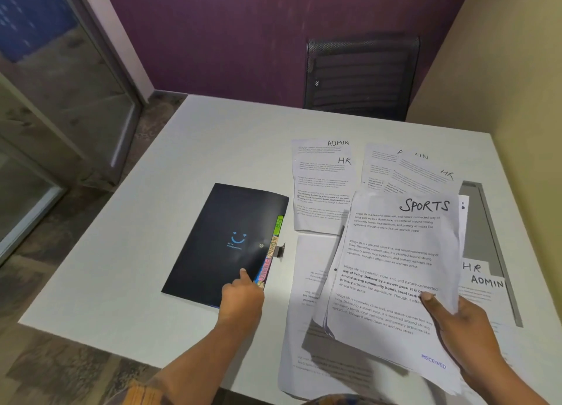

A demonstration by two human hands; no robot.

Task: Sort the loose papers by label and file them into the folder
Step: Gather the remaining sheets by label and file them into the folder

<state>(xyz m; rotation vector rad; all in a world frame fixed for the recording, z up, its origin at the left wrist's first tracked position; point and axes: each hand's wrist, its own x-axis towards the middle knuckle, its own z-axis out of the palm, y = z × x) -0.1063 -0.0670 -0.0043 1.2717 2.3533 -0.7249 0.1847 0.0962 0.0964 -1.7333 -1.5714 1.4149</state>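
Note:
A dark folder [219, 240] with a blue smiley lies shut on the white table [170, 173], coloured index tabs [270, 252] sticking out of its right edge. My left hand [241, 295] rests on the folder's lower right corner, one finger stretched out toward the tabs. My right hand [456, 322] holds a small stack of sheets, thumb on top; the top sheet reads SPORTS [395, 264] and is lifted above the table. More loose papers lie around: ADMIN and HR sheets [322, 185] behind, another pair [410, 170] at back right, and HR and ADMIN sheets [483, 280] at right.
A black mesh chair [362, 76] stands behind the table against a purple wall. A beige wall closes the right side. A face-down sheet [307, 283] lies under the held stack. The table's left half holds only the folder; a glass door is at far left.

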